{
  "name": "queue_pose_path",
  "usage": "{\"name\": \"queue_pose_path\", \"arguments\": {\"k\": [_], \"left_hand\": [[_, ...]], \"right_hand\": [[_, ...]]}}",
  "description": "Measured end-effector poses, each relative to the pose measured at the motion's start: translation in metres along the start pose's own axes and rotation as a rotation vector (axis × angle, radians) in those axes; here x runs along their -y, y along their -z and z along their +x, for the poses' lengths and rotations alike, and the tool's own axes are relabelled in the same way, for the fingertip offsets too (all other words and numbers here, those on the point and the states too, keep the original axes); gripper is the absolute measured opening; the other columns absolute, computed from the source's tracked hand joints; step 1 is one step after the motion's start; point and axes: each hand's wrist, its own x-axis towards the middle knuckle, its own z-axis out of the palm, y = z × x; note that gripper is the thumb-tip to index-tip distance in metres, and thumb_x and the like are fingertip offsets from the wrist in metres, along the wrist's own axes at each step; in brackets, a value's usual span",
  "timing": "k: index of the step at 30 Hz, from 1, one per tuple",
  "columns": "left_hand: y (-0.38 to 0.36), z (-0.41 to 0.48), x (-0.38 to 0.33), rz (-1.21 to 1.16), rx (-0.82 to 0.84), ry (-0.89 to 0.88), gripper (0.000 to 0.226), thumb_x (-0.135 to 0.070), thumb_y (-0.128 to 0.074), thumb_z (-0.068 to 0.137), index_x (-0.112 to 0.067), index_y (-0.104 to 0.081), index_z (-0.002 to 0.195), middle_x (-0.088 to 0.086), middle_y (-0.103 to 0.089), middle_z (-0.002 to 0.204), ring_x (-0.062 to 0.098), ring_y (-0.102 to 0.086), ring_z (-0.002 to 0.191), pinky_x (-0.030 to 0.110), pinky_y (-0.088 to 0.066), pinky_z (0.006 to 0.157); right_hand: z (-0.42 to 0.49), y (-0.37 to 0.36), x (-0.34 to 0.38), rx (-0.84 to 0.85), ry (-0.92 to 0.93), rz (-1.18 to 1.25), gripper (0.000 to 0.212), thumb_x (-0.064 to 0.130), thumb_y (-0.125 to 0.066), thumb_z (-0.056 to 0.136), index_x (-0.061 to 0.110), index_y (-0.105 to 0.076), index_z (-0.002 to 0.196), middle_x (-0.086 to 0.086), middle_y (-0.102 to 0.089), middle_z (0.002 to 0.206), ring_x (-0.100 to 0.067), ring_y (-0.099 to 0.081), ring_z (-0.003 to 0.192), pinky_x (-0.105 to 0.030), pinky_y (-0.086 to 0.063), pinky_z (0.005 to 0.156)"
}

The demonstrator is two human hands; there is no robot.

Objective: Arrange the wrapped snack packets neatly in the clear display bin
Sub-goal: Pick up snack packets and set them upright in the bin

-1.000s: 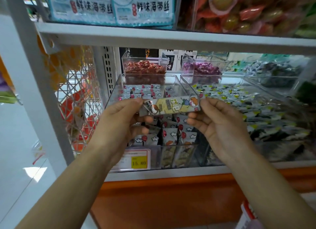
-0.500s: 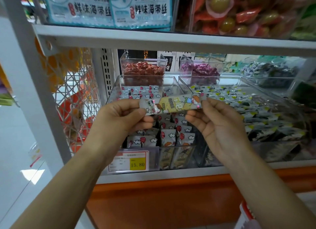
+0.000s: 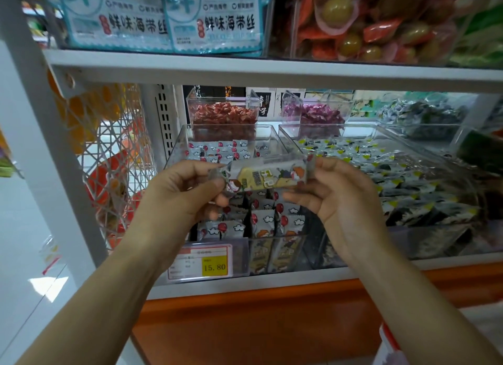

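I hold one wrapped snack packet [image 3: 268, 176], yellow with a cartoon print, level above the clear display bin [image 3: 283, 144]. My left hand [image 3: 185, 193] pinches its left end between thumb and fingers. My right hand [image 3: 340, 198] pinches its right end. In the bin below, more of the same packets [image 3: 268, 223] stand upright in rows near the front and lie flat toward the back. A price tag reading 15.80 [image 3: 201, 264] is fixed on the bin's front wall.
A larger clear bin [image 3: 408, 228] of dark packets with yellow corners sits to the right. Small clear tubs of red sweets [image 3: 223, 114] and purple sweets [image 3: 313, 114] stand behind. A shelf edge [image 3: 272, 73] runs overhead. A white wire rack [image 3: 114, 160] hangs on the left.
Both hands have lifted the packet slightly and carried it a little further back over the bin. Their grip on its two ends is unchanged.
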Motion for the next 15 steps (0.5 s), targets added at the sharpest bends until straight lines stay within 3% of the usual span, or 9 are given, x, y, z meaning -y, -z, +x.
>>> {"name": "queue_pose_path", "arguments": {"k": [2,4,6,9,15], "left_hand": [[-0.0006,-0.0005,0.0006,0.093,-0.025,-0.049,0.016,0.001,-0.057,0.084,-0.013,-0.066,0.082,0.003,-0.061,0.056,0.012,-0.055,0.046,0.018,-0.048,0.047],[-0.0011,-0.0008,-0.0003,0.112,-0.028,-0.060,0.022,0.002,-0.056,0.085,-0.016,-0.067,0.083,0.004,-0.064,0.055,0.013,-0.058,0.045,0.017,-0.049,0.047],[-0.0014,-0.0007,-0.0024,0.084,-0.013,-0.046,0.025,0.003,-0.057,0.083,-0.019,-0.069,0.080,0.005,-0.070,0.062,0.013,-0.064,0.052,0.014,-0.051,0.052],[-0.0014,-0.0020,-0.0041,0.136,0.030,-0.063,0.019,-0.009,-0.066,0.071,-0.020,-0.069,0.086,0.000,-0.074,0.072,0.010,-0.070,0.064,0.009,-0.049,0.058],[-0.0025,-0.0048,-0.0093,0.169,0.055,-0.117,0.026,-0.021,-0.066,0.063,-0.016,-0.069,0.088,-0.002,-0.075,0.080,0.009,-0.071,0.074,0.008,-0.050,0.064]], "right_hand": [[-0.0018,-0.0003,0.0011,0.035,0.028,-0.089,0.016,0.022,-0.060,0.087,0.011,-0.067,0.078,-0.004,-0.071,0.077,-0.022,-0.069,0.070,-0.029,-0.057,0.056],[-0.0037,0.0001,-0.0004,0.053,0.071,-0.239,0.015,0.029,-0.065,0.080,0.014,-0.067,0.083,-0.001,-0.070,0.082,-0.021,-0.069,0.073,-0.027,-0.057,0.059],[-0.0028,0.0010,-0.0026,0.039,0.083,-0.279,0.010,0.018,-0.062,0.084,0.016,-0.068,0.091,-0.005,-0.068,0.091,-0.019,-0.068,0.080,-0.026,-0.057,0.063],[-0.0017,0.0011,-0.0019,0.052,0.094,-0.326,0.020,0.008,-0.055,0.091,0.020,-0.069,0.098,-0.006,-0.067,0.098,-0.016,-0.068,0.087,-0.026,-0.057,0.067],[-0.0042,-0.0024,0.0045,0.063,0.060,-0.287,0.032,0.007,-0.054,0.091,0.025,-0.075,0.075,0.003,-0.072,0.083,-0.013,-0.066,0.074,-0.021,-0.051,0.056]]}}
